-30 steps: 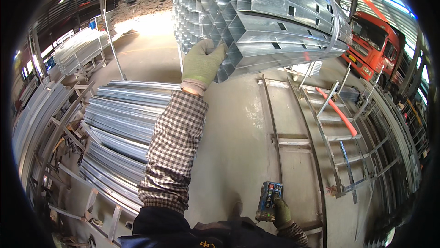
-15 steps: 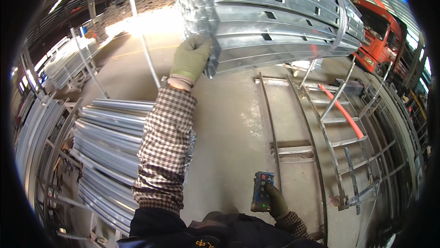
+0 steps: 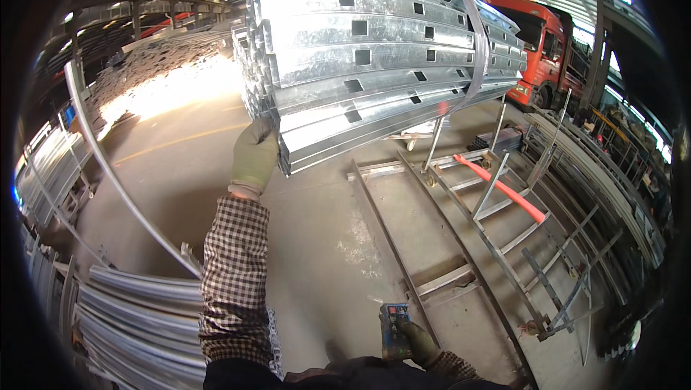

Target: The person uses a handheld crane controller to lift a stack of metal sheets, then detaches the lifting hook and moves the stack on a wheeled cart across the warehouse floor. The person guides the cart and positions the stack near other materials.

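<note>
A large bundle of shiny galvanized steel channels (image 3: 317,66) with square holes hangs above the floor in front of me. A grey lifting strap (image 3: 480,37) loops round it toward its right end. My left hand (image 3: 255,159), in a green glove, is closed on the near left end of the bundle at its bottom corner; some fingertips are hidden against the metal. Low in the view, my right hand (image 3: 420,344), gloved too, holds a blue handheld remote control (image 3: 394,332) with buttons, its thumb lying over the front.
Stacked steel tubes (image 3: 137,318) lie at the lower left beside an upright metal post (image 3: 108,167). A low floor frame (image 3: 443,280) and a wheeled metal rack (image 3: 497,246) with a red bar (image 3: 504,190) stand to the right. Behind is a red truck (image 3: 543,51).
The whole scene has shifted left and down in the view. The bundle's end and my left hand on it appear lower and further left. My right hand still holds the remote control.
</note>
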Demonstrator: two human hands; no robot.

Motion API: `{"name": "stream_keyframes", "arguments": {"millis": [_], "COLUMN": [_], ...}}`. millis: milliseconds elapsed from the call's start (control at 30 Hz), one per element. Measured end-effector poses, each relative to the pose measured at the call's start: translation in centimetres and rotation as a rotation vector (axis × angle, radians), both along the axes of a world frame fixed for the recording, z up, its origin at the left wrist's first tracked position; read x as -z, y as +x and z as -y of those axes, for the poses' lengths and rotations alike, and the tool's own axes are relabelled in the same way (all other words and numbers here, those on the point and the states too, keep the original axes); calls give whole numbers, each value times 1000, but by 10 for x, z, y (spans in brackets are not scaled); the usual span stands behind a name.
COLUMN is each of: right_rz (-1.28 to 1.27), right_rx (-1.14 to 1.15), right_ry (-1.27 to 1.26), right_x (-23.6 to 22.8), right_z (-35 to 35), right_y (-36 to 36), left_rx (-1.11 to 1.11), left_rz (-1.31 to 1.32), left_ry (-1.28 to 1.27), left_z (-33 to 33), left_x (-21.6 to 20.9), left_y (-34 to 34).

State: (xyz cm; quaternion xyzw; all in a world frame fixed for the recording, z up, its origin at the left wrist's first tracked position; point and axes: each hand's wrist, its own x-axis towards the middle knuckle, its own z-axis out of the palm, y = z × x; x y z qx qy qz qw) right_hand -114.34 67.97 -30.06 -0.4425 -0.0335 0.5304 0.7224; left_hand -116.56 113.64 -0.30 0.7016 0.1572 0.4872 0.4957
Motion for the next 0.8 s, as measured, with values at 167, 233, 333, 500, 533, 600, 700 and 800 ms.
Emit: {"name": "stream_keyframes", "arguments": {"millis": [167,233,333,500,533,600,700,800], "right_rz": [29,-40,-85,55,85,89,84,176], "right_rx": [-22,20,51,102,143,243,322,224], "right_ry": [18,85,69,125,106,125,150,303], "right_x": [-6,-7,-11,-10,-8,-10,-22,-35], "right_z": [-68,-98,-180,-287,-306,-349,-400,-440], "right_y": [36,47,83,159,177,217,272,336], "left_rx": [18,72,96,-45,-62,-230,-314,-460], "left_rz": [81,66,83,-56,-97,-176,-269,-356], "left_ry": [68,19,128,353,415,705,897,1020], "left_z": [-47,-67,-147,-301,-333,-396,-484,-542], "left_x": [-2,-1,-8,3,6,15,26,43], "left_y": [40,49,89,152,160,171,180,166]}}
